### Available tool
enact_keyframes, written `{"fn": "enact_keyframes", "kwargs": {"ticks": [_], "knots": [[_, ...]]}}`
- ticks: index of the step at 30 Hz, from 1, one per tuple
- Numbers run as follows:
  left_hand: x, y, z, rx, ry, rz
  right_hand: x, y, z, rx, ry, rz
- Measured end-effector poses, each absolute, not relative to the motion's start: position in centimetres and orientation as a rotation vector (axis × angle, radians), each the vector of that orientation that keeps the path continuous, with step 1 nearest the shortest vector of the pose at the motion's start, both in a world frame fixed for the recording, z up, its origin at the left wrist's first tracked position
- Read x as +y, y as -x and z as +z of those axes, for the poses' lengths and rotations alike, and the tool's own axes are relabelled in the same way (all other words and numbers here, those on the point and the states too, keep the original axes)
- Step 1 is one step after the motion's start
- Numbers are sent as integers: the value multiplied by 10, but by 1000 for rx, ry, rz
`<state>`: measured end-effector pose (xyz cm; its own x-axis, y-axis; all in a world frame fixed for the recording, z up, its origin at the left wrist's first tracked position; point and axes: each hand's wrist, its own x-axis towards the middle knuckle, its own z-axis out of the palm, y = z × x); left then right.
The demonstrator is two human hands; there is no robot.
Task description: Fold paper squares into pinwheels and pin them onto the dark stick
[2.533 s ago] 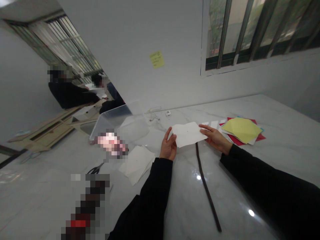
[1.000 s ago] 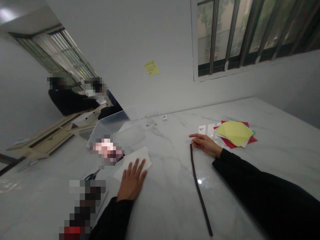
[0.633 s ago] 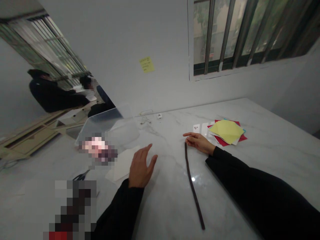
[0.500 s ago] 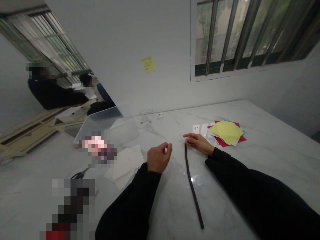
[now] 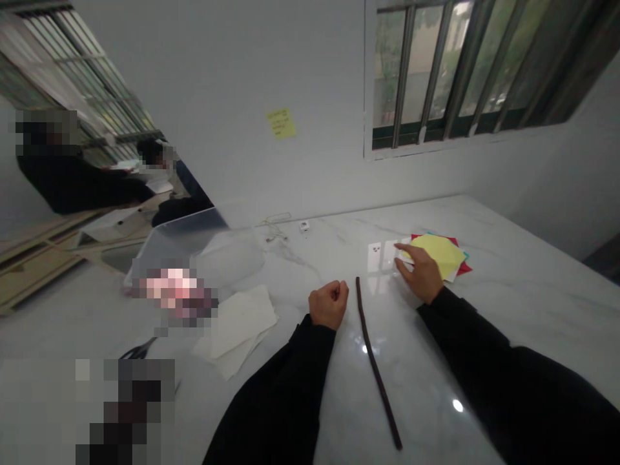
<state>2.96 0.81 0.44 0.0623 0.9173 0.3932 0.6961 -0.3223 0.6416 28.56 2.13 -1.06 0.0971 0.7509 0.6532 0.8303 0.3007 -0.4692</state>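
Note:
A long, thin dark brown stick (image 5: 372,355) lies on the table, slightly bent, running from mid-table toward the front. Just left of its far end, my left hand (image 5: 329,305) is closed in a loose fist, with nothing visible sticking out of it and apart from the stick. Over the near left edge of a stack of coloured paper (image 5: 438,253) is my right hand (image 5: 420,274), thumb and index finger spread. A yellow sheet tops the stack, with red, white and blue edges below. Whether the right hand touches the paper I cannot tell.
Cream paper sheets (image 5: 245,326) lie left of my left arm, near black-handled scissors (image 5: 138,350) and a clear plastic bin (image 5: 169,236). A small white box (image 5: 304,225) and a thin cable (image 5: 276,231) sit by the wall. Two people sit at far left.
My right hand has let go of the stick's far end and moved right to the coloured paper. My left hand has shifted right, nearer the stick. The view has turned slightly.

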Motion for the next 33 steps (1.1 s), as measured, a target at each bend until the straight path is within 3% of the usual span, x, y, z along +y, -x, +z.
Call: {"fn": "enact_keyframes", "kwargs": {"ticks": [9,20,33], "knots": [[2,-34,-3,1551,-2005,1128,33,-356,-41,-1847,1760,-364],[-1,-32,-3,1457,-1945,1180,28,-367,-46,-1789,2092,-153],[-3,-33,1,1385,-1906,1174,30,-384,-51,-1879,2051,-38]]}}
